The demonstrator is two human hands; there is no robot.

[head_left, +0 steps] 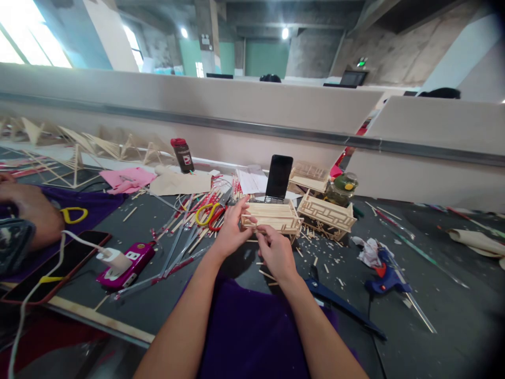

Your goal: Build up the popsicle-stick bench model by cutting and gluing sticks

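A small box-shaped frame built of thin wooden sticks (276, 216) sits on the dark table in front of me. My left hand (231, 229) grips its left end, thumb and fingers wrapped round the corner. My right hand (276, 250) is at the frame's near side, fingertips pinched against a stick on the lower front edge. A second, similar stick frame (327, 213) lies just to the right. A black phone (279, 177) stands upright right behind the frame I hold.
Scissors with yellow and red handles (209, 213) and loose sticks lie left of my hands. A blue glue gun (384, 276), crumpled tissue (369, 250) and a jar (342, 188) are at right. Another person's hand (27, 210), a phone and a pink power bank (126, 266) are at far left.
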